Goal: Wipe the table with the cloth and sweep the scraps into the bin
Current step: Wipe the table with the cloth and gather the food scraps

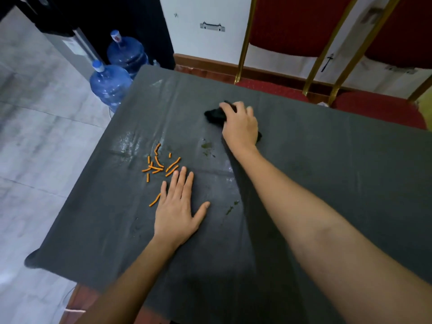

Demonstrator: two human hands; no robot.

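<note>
- right hand (240,123) is curled over a bunched-up black cloth (215,115), pressing it on the far middle of the table (339,174)
- left hand (178,206) lies flat on the dark table cover, fingers straight, thumb out
- orange scraps (159,166) sit just past the left fingertips, one strip beside the pinky
- a few greenish smudges (207,147) between the hands
- two water jugs (111,84) on the floor off the far left corner

Bare desk (350,183) to R & along near edge; orange scraps (157,169) bunched L-centre just past left hand (177,209); right hand (240,125) w/ cloth (214,114) blocking far-centre; red chairs (292,26) tight vs far edge.
</note>
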